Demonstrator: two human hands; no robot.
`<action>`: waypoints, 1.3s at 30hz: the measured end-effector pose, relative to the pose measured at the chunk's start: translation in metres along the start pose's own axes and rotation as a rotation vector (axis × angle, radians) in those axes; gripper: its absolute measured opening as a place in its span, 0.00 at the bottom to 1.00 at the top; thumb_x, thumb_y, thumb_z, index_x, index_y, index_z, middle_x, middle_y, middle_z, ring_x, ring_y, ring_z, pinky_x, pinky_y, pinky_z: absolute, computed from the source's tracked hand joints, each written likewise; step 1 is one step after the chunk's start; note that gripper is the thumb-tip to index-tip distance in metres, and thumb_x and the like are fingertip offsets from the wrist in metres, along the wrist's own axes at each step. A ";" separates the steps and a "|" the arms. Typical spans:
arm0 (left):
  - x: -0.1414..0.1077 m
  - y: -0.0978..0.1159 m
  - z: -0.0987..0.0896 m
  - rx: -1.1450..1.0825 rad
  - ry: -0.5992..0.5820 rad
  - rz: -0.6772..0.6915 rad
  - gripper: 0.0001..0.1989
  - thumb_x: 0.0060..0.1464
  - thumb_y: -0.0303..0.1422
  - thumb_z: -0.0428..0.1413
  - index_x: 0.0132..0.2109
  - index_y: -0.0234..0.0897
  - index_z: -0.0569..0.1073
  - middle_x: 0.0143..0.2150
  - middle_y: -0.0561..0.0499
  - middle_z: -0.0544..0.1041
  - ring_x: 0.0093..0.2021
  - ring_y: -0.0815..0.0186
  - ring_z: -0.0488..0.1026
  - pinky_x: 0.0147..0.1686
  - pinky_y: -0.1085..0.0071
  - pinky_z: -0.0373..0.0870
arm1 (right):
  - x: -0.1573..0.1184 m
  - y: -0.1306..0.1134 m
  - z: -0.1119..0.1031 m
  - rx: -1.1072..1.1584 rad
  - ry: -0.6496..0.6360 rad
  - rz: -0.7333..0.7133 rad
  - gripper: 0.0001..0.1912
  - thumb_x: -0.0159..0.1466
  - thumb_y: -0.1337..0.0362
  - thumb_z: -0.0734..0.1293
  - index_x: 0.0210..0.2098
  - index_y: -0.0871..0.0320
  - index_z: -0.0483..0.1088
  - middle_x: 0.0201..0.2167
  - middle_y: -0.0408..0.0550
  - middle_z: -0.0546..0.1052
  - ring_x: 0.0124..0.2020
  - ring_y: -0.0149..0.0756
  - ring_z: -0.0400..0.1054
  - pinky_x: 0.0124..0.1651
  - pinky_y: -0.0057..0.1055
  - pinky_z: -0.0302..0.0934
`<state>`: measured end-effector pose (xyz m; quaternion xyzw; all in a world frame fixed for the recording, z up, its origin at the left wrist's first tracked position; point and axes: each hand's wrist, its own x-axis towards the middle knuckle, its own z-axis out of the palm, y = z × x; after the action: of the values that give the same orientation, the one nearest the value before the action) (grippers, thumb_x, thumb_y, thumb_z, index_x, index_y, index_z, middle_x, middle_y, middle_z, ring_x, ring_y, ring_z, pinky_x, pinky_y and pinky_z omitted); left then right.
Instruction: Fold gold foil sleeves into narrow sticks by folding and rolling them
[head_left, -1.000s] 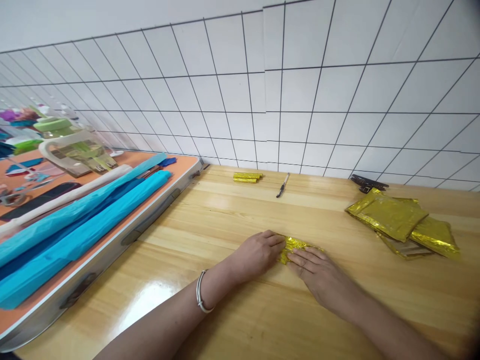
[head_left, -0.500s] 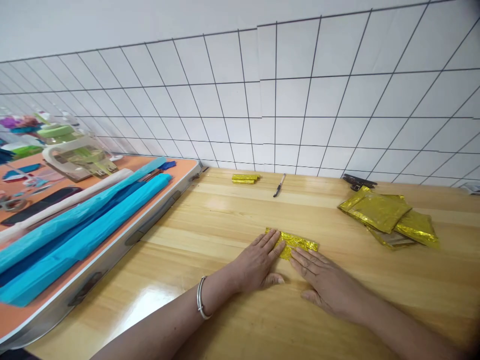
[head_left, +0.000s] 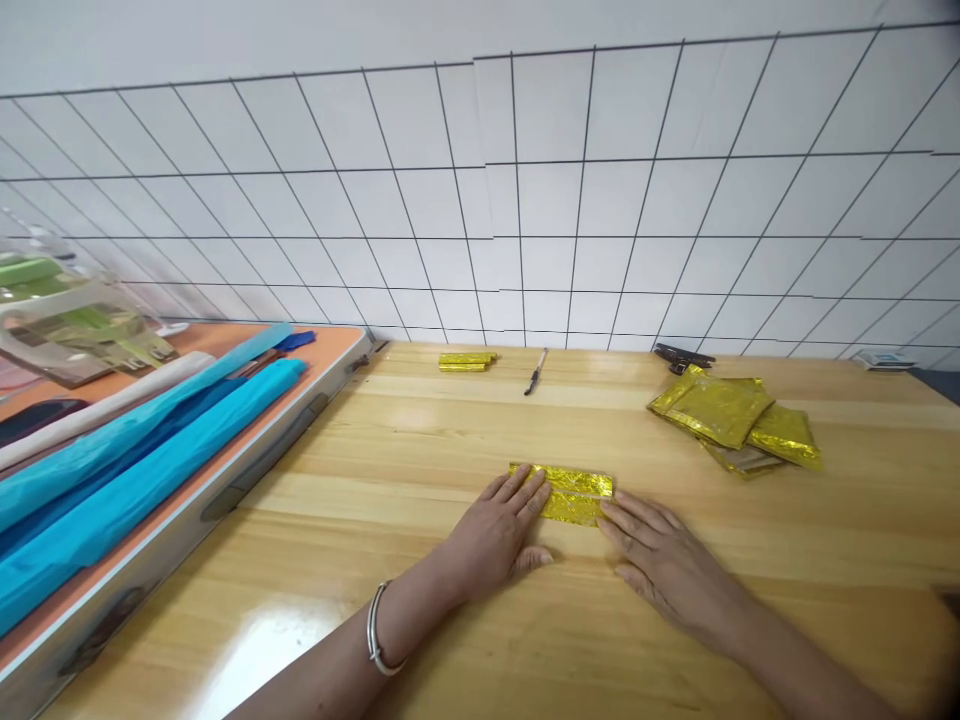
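A folded gold foil piece (head_left: 574, 495) lies flat on the wooden table (head_left: 420, 440), with a seam along its length. My left hand (head_left: 499, 525) rests on its left end, palm down, fingers stretched out, thumb apart; a silver bangle is on that wrist. At the right end, the fingertips of my right hand (head_left: 660, 555) touch the foil's edge, fingers extended flat. Neither hand grips the foil. The fingers of my left hand cover part of its left end.
Gold foil packets (head_left: 720, 410) are piled at the right beside a black clip (head_left: 682, 357). Small gold strips (head_left: 466, 361) and a pen (head_left: 535, 372) lie near the wall. Blue rolls (head_left: 172, 460) lie on an orange-topped case at the left.
My right hand has slid outward to the foil's right end, uncovering more of the foil. My left hand stays on the left end. The camera view has turned slightly right.
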<state>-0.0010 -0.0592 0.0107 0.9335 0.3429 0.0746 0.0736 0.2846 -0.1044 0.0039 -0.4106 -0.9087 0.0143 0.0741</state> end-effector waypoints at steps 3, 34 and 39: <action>0.000 0.001 0.000 0.014 0.010 -0.001 0.36 0.57 0.52 0.41 0.65 0.34 0.47 0.66 0.41 0.49 0.66 0.54 0.43 0.60 0.57 0.46 | 0.000 0.000 -0.001 0.012 0.051 0.041 0.22 0.64 0.59 0.59 0.57 0.52 0.61 0.59 0.50 0.62 0.61 0.45 0.49 0.58 0.46 0.52; 0.013 0.009 -0.004 -0.157 -0.010 0.203 0.23 0.60 0.42 0.44 0.60 0.39 0.60 0.61 0.47 0.62 0.61 0.60 0.57 0.61 0.58 0.50 | 0.095 0.029 0.010 0.044 0.091 0.244 0.24 0.64 0.62 0.55 0.58 0.63 0.59 0.59 0.57 0.61 0.59 0.44 0.51 0.59 0.43 0.48; 0.025 0.006 -0.006 -0.205 0.035 0.268 0.18 0.61 0.33 0.43 0.57 0.37 0.63 0.57 0.47 0.67 0.58 0.65 0.61 0.62 0.64 0.52 | 0.082 0.020 0.020 0.086 0.055 0.169 0.26 0.65 0.60 0.54 0.60 0.62 0.56 0.61 0.54 0.58 0.62 0.43 0.48 0.61 0.44 0.48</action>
<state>0.0200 -0.0467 0.0201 0.9570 0.2074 0.1348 0.1518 0.2429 -0.0291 -0.0077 -0.4823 -0.8671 0.0482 0.1151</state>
